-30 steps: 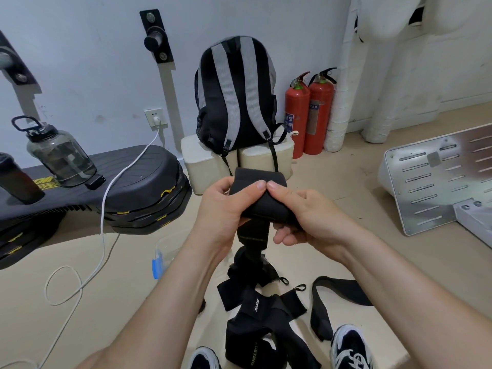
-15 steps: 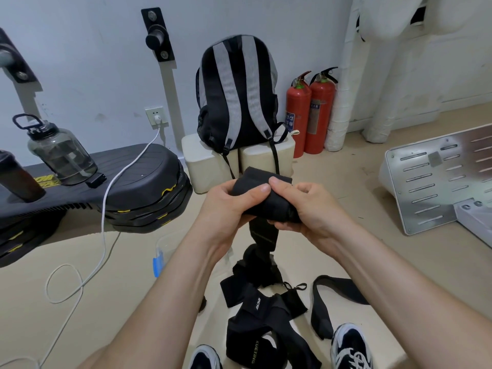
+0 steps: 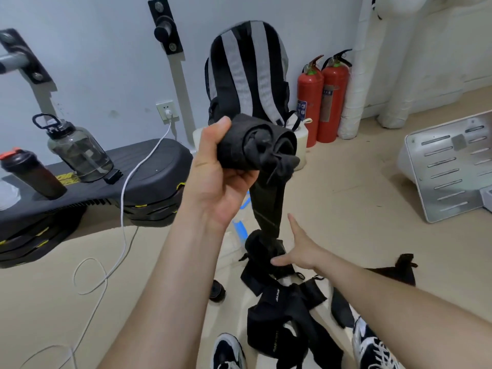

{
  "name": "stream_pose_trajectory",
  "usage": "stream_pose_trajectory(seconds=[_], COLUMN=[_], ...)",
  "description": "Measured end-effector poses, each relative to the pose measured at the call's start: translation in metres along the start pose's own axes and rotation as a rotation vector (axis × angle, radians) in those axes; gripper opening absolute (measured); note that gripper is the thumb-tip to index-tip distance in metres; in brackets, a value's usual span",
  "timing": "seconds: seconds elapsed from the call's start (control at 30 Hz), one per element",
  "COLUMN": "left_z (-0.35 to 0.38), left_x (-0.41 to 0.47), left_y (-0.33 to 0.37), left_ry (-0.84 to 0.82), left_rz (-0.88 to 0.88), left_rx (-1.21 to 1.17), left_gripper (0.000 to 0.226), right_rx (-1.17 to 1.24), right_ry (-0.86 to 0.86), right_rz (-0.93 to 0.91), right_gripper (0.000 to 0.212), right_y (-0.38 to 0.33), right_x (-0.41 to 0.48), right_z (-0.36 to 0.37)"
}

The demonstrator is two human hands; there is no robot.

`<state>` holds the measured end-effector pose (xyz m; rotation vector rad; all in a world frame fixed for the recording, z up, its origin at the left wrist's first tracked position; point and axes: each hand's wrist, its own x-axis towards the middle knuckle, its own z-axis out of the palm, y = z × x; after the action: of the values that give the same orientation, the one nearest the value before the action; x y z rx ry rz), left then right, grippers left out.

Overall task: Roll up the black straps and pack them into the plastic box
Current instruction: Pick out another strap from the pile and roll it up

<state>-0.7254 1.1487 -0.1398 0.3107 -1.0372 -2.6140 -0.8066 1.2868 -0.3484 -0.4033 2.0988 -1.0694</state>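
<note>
The left hand [image 3: 221, 179] is raised in front of the person and grasps the rolled strap [image 3: 255, 147]. The fingers are curled round the roll and the thumb lies over its top. The open end of the roll faces the camera, so the turns of the black band are visible. From the roll the loose tail [image 3: 269, 201] hangs down to the floor [image 3: 346, 198].

The right hand [image 3: 302, 253] is lower, and it is released. Its fingers are straight and spread, with the thumb pointing up. The fingertips reach the top of the heap of black straps [image 3: 282, 307]; I cannot tell if they touch it. The heap lies on the floor between the two shoes [image 3: 229, 351] and in front of them.

The plastic box [image 3: 238, 229] is transparent with blue clasps. It stands on the floor behind the left forearm, which hides most of it, so I cannot tell what is inside.

At the far edge of the floor, by the wall, a striped backpack [image 3: 247, 73] stands, with two red fire extinguishers [image 3: 322, 99] to its right.
</note>
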Motion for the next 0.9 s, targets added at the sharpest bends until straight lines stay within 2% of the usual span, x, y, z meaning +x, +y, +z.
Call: stream_pose_trajectory(seconds=[0.07,0.1,0.2,0.27,0.3,0.37,0.43,0.47,0.57,0.6,0.63,0.7,0.77,0.83,0.9], left_z=[0.005,0.006,0.010,0.006,0.003,-0.002,-0.009,-0.013,-0.022,-0.022,-0.023,-0.022,-0.021,-0.020,-0.020], left_x=[-0.005,-0.005,-0.003,0.001,0.002,0.006,0.010,0.013,0.017,0.017,0.018,0.017,0.017,0.015,0.012], left_y=[0.000,0.000,0.005,0.014,0.019,0.026,0.024,0.021,0.008,0.006,0.004,0.000,-0.006,-0.010,-0.012], left_ry=[0.007,0.013,0.026,0.058,0.070,0.076,0.131,0.170,0.252,0.263,0.273,0.276,0.272,0.237,0.159], left_rz=[-0.003,0.003,0.019,0.054,0.082,0.125,0.105,0.076,0.009,0.000,0.002,0.015,0.019,0.014,0.000], left_rx=[-0.031,-0.054,-0.158,-0.218,-0.239,-0.237,-0.183,-0.140,-0.008,0.017,0.038,0.073,0.150,0.262,0.362], left_gripper=[0.045,0.043,0.047,0.045,0.043,0.046,0.046,0.041,0.024,0.020,0.016,0.011,0.010,0.011,0.015], right_rx=[0.067,0.098,0.121,-0.057,-0.176,-0.358,-0.425,-0.435,-0.452,-0.420,-0.368,-0.266,-0.120,0.213,0.525], right_ry=[0.108,0.124,0.192,0.174,0.156,0.098,0.039,0.035,-0.002,-0.025,-0.084,-0.308,-0.515,-0.637,-0.716], right_rz=[-0.003,0.012,0.042,0.078,0.118,0.265,0.383,0.410,0.353,0.324,0.297,0.228,0.041,-0.132,-0.236], right_gripper=[0.133,0.121,0.063,0.029,0.022,0.030,0.041,0.040,0.012,0.014,0.018,0.021,0.022,0.025,0.048], right_y=[0.020,0.033,0.028,0.043,0.060,0.103,0.151,0.153,0.084,0.050,0.019,-0.042,-0.087,-0.115,-0.126], right_x=[0.039,0.057,0.056,0.049,0.045,0.037,0.044,0.047,0.042,0.039,0.034,0.011,-0.023,-0.049,-0.070], right_z=[0.028,0.043,0.075,0.084,0.087,0.085,0.080,0.073,0.042,0.028,0.013,-0.020,-0.050,-0.072,-0.083])
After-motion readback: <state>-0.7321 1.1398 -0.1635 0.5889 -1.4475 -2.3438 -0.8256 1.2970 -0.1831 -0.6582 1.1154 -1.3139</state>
